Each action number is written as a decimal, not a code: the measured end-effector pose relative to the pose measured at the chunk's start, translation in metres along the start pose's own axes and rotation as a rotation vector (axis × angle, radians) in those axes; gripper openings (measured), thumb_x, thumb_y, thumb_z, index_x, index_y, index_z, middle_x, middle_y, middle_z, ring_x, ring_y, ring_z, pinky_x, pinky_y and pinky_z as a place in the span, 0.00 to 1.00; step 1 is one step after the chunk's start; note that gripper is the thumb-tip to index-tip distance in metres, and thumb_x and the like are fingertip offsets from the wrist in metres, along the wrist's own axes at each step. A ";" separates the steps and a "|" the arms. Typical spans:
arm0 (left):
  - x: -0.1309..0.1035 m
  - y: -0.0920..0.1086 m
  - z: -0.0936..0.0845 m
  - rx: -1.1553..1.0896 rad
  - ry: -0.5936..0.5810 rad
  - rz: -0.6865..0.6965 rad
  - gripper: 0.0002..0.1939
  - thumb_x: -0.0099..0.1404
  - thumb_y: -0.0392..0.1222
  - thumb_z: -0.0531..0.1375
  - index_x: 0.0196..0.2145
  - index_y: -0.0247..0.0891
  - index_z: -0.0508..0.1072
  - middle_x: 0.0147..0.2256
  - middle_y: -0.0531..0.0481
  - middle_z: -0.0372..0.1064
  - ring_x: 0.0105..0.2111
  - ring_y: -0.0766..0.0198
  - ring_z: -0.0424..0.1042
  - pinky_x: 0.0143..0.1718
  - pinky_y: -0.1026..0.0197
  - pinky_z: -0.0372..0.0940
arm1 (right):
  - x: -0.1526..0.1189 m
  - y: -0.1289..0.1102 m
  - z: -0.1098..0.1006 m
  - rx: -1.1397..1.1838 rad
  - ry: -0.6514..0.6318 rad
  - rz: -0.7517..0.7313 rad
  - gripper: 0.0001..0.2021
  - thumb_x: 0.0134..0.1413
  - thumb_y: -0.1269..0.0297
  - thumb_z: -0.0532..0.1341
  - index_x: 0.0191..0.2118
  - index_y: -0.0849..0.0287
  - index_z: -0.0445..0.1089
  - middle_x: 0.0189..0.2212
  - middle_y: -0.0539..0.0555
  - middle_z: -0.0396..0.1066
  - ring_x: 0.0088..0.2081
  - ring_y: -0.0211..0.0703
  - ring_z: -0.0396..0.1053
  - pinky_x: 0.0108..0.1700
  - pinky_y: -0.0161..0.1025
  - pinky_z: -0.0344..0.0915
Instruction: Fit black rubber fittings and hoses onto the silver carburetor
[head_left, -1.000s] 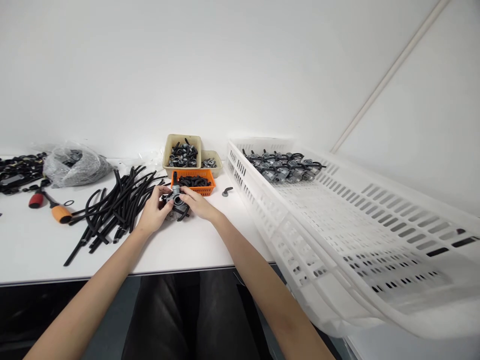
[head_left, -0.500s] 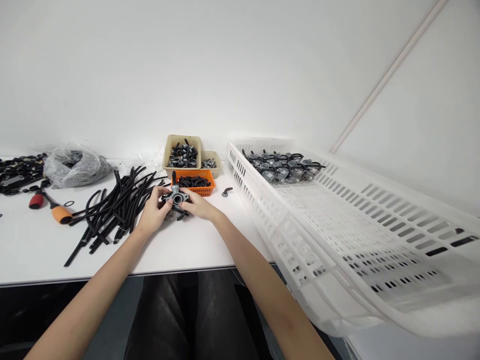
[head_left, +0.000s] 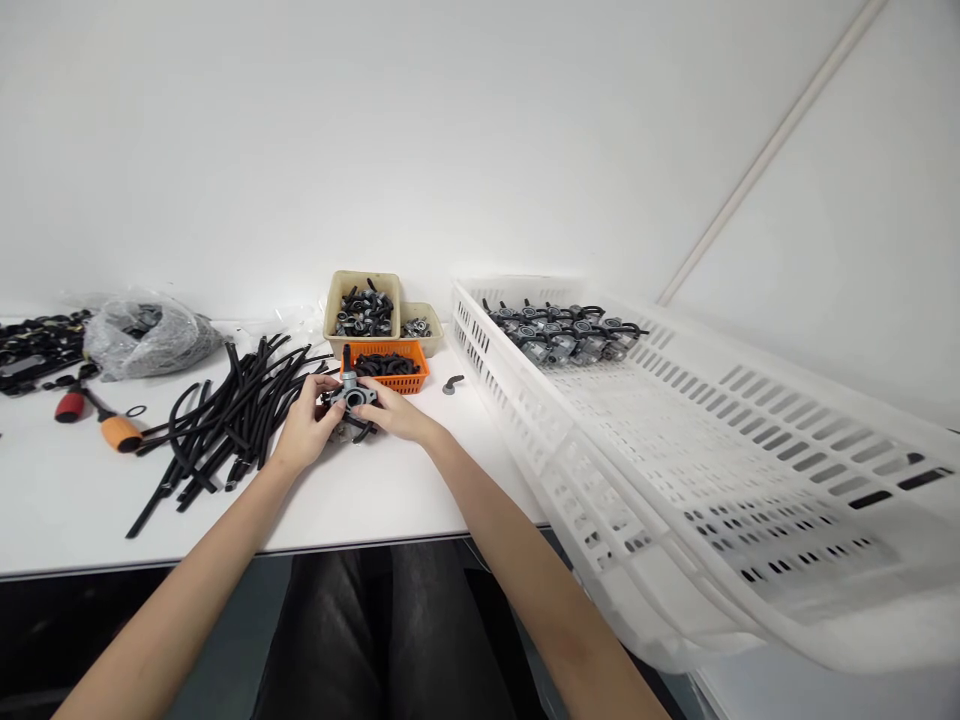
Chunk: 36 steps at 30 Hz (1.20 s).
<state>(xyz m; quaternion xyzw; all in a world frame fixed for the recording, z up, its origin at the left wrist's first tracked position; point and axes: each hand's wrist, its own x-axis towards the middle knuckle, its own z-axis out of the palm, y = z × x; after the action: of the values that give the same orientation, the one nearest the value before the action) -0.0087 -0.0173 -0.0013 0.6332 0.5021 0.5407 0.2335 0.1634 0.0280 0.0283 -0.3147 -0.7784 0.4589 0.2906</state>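
Note:
Between my two hands, low over the white table (head_left: pixel 420 480), is a grey metal carburetor (head_left: pixel 351 384) with a round bore facing me and a black cap standing up on top. My left hand (head_left: pixel 309 420) grips its left side, thumb on the front. My right hand (head_left: pixel 394 408) closes on its right side, with the thumb near the bore. A short black hose pokes out beneath it. Just behind is an orange basket (head_left: pixel 421 382) of small black parts. The carburetor's underside is partly hidden by my fingers.
Black hoses (head_left: pixel 244 415) lie piled at left, beside orange-handled (head_left: pixel 120 433) and red-handled (head_left: pixel 70 405) screwdrivers and a plastic bag (head_left: pixel 154 345) of parts. Behind stand beige bins (head_left: pixel 330 325) of fittings. A small lever (head_left: pixel 452 384) lies near the white crate (head_left: pixel 540 420), which holds several carburetors (head_left: pixel 566 335).
The view has shifted very slightly. Both hands keep their grip on the carburetor, and nothing else has visibly moved.

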 end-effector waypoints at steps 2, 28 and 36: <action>0.000 0.000 0.000 0.001 -0.010 -0.014 0.18 0.62 0.53 0.56 0.44 0.40 0.62 0.46 0.44 0.68 0.33 0.61 0.71 0.31 0.60 0.66 | 0.001 0.002 0.001 0.017 0.006 0.001 0.29 0.52 0.61 0.61 0.60 0.59 0.60 0.56 0.58 0.65 0.57 0.51 0.63 0.60 0.49 0.58; 0.003 0.001 0.001 0.017 0.027 0.004 0.16 0.61 0.50 0.56 0.43 0.39 0.62 0.45 0.43 0.69 0.43 0.54 0.71 0.37 0.57 0.66 | 0.007 0.010 0.000 0.206 -0.003 0.078 0.21 0.56 0.66 0.55 0.56 0.55 0.64 0.49 0.53 0.70 0.50 0.45 0.66 0.57 0.46 0.60; 0.002 0.001 0.001 0.012 0.021 -0.006 0.16 0.61 0.50 0.56 0.43 0.40 0.62 0.45 0.43 0.69 0.41 0.56 0.71 0.34 0.58 0.66 | 0.005 0.003 -0.001 0.174 -0.013 0.050 0.19 0.57 0.66 0.54 0.55 0.56 0.65 0.48 0.54 0.70 0.51 0.46 0.64 0.58 0.46 0.59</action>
<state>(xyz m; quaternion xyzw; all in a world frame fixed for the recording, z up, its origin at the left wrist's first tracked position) -0.0080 -0.0153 0.0004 0.6273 0.5099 0.5436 0.2260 0.1615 0.0331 0.0263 -0.3045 -0.7295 0.5340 0.3000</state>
